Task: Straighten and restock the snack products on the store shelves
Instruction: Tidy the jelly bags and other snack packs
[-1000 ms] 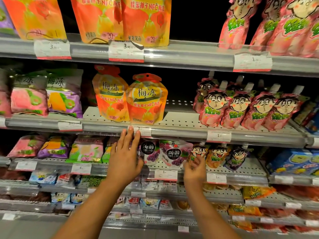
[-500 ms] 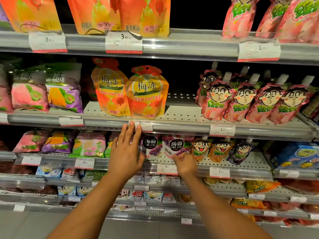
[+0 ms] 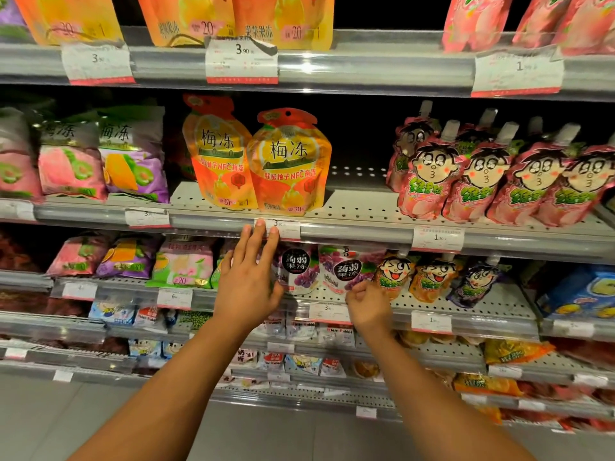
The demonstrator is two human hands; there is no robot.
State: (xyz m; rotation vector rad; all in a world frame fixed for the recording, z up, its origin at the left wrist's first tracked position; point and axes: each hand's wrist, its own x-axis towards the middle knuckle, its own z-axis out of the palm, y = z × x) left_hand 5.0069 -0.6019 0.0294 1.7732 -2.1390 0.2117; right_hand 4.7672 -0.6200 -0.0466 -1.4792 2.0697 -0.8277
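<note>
Hands work the third shelf (image 3: 466, 302) at the 2 purple grape pouches (image 3: 346, 267), which stand upright near its front edge. The left hand (image 3: 248, 277) is spread flat, fingers straight and reaching the rail above, likely steadying the left pouch from tipping. The right hand (image 3: 367, 306) has its fingers curled at the right pouch's lower corner, seemingly pinching it to square it beside the orange cartoon pouch (image 3: 392, 274).

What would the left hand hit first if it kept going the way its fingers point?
Probably the price tag on the shelf edge: the left hand points up and forward, its fingertips already at the tag. Depth is unclear, so contact may already exist.
</note>
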